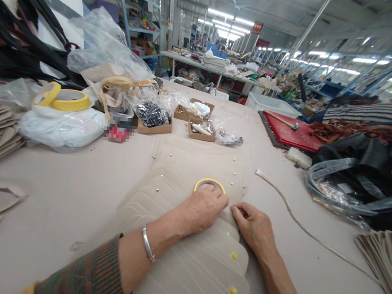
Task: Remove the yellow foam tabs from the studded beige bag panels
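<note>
Overlapping beige panels (185, 257), like leather or fabric pieces, lie fanned out in front of me. My left hand (206, 208) is closed on a roll of yellow tape (217, 183), held over the upper panels. To its right, my right hand (253, 226) has thumb and forefinger pinched together at the panels' right edge. What lies in that pinch is too small to make out. Small yellow tape pieces (234, 255) stick to the panels' right side. Small gold-coloured studs (157, 190) show on the upper panels.
Cardboard boxes (154, 128) with small parts stand beyond the panels. Yellow tape rolls (70, 101) rest on a white plastic-wrapped bundle (62, 127) at left. A thin strip (293, 214) curves along the right. Farther right are a red board (287, 132) and a black bag (386, 184).
</note>
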A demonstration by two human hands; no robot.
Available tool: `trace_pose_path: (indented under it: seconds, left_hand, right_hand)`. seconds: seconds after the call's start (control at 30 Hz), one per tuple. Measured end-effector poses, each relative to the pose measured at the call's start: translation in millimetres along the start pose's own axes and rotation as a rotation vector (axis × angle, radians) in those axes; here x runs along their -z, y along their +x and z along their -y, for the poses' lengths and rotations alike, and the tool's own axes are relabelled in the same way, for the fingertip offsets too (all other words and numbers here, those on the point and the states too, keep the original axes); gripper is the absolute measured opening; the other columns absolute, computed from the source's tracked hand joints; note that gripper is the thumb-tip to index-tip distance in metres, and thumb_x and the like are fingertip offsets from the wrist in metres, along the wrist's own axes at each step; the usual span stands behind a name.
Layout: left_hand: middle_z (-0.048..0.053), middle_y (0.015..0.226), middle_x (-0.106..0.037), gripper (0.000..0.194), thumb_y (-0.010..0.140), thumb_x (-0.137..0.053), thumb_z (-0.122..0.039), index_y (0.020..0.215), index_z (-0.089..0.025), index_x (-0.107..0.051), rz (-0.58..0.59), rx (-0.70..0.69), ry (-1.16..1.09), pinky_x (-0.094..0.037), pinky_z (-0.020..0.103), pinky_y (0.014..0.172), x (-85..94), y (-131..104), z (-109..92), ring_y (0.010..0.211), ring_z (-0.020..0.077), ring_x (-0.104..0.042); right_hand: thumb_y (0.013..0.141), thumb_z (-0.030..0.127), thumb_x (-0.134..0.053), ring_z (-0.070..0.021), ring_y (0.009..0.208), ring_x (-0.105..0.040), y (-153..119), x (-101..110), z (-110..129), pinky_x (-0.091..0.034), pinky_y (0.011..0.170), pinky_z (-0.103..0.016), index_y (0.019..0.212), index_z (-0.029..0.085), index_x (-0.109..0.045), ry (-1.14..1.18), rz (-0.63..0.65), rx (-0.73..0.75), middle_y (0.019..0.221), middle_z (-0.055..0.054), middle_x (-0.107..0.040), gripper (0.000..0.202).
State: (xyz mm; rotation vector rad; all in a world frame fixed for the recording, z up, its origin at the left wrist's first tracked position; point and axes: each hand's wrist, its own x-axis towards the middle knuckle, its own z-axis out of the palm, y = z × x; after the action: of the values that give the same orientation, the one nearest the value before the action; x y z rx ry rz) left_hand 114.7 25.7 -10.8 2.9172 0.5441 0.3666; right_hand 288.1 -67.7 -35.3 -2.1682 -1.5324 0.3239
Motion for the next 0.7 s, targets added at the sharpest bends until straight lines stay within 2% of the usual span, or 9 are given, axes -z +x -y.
trace_pose_path:
  seconds: [0.1, 0.23, 0.27, 0.33, 0.47, 0.6, 0.7]
  left_hand:
    - [0.006, 0.091, -0.060, 0.015, 0.094, -0.040, -0.015, 0.094, -0.017, -0.055, -0.082, -0.012, -0.052, -0.046, 0.032, 0.079, 0.4, -2.7, 3.5, 0.087, 0.0201, -0.054]
    - [0.005, 0.098, -0.065, 0.018, 0.097, -0.041, -0.019, 0.108, -0.018, -0.055, -0.206, -0.007, -0.221, -0.048, 0.028, 0.084, -3.1, -5.0, 10.8, 0.095, 0.0161, -0.060]
    - [0.005, 0.101, -0.066, 0.020, 0.097, -0.043, -0.020, 0.113, -0.019, -0.054, -0.224, -0.014, -0.256, -0.049, 0.027, 0.086, -4.4, -5.4, 12.1, 0.097, 0.0154, -0.061]
    - [0.005, 0.110, -0.067, 0.029, 0.096, -0.045, -0.021, 0.125, -0.021, -0.048, -0.240, -0.028, -0.296, -0.050, 0.028, 0.090, -6.9, -6.1, 13.5, 0.102, 0.0150, -0.063]
    - [0.008, 0.117, -0.066, 0.049, 0.096, -0.048, -0.023, 0.141, -0.020, -0.031, -0.235, -0.002, -0.295, -0.052, 0.032, 0.090, -9.1, -6.9, 11.8, 0.107, 0.0172, -0.063]
    - [0.009, 0.111, -0.068, 0.046, 0.096, -0.048, -0.024, 0.139, -0.017, -0.032, -0.205, 0.017, -0.274, -0.055, 0.033, 0.084, -7.7, -6.6, 7.5, 0.101, 0.0192, -0.066]
    - [0.008, 0.109, -0.068, 0.042, 0.096, -0.047, -0.023, 0.136, -0.017, -0.034, -0.190, 0.020, -0.279, -0.054, 0.032, 0.084, -6.4, -6.3, 5.0, 0.098, 0.0182, -0.066]
  right_hand:
    - [0.085, 0.036, -0.051, -0.0183, 0.067, -0.062, 1.6, 7.0, 0.1, -0.041, 0.062, -0.026, 0.080, 0.023, -0.072, 0.033, 0.079, 0.045, 0.073, -0.001, -0.071, 0.026]
    - [0.086, 0.037, -0.052, -0.0142, 0.053, -0.055, 3.1, 21.4, -2.1, -0.033, 0.049, -0.023, 0.061, 0.020, -0.068, 0.139, 0.327, 0.070, 0.057, 0.003, -0.065, 0.034]
    - [0.085, 0.037, -0.053, -0.0140, 0.051, -0.054, 3.5, 23.7, -2.2, -0.032, 0.048, -0.023, 0.059, 0.020, -0.067, 0.158, 0.352, 0.080, 0.055, 0.003, -0.064, 0.035]
    - [0.084, 0.037, -0.056, -0.0162, 0.057, -0.059, 4.2, 25.1, -0.8, -0.038, 0.053, -0.024, 0.066, 0.020, -0.071, 0.211, 0.267, 0.083, 0.062, 0.001, -0.069, 0.030]
    - [0.082, 0.035, -0.060, -0.0216, 0.077, -0.066, 3.3, 19.2, 9.0, -0.049, 0.070, -0.030, 0.093, 0.020, -0.074, 0.367, -0.061, 0.141, 0.088, -0.006, -0.074, 0.024]
    - [0.087, 0.029, -0.056, -0.0190, 0.079, -0.065, 0.4, 12.9, 22.1, -0.051, 0.074, -0.030, 0.099, 0.022, -0.070, 0.355, -0.135, 0.349, 0.092, -0.006, -0.073, 0.019]
    - [0.090, 0.024, -0.050, -0.0178, 0.080, -0.066, -1.1, 9.3, 27.8, -0.051, 0.076, -0.030, 0.091, 0.023, -0.068, 0.280, -0.162, 0.436, 0.088, -0.005, -0.072, 0.018]
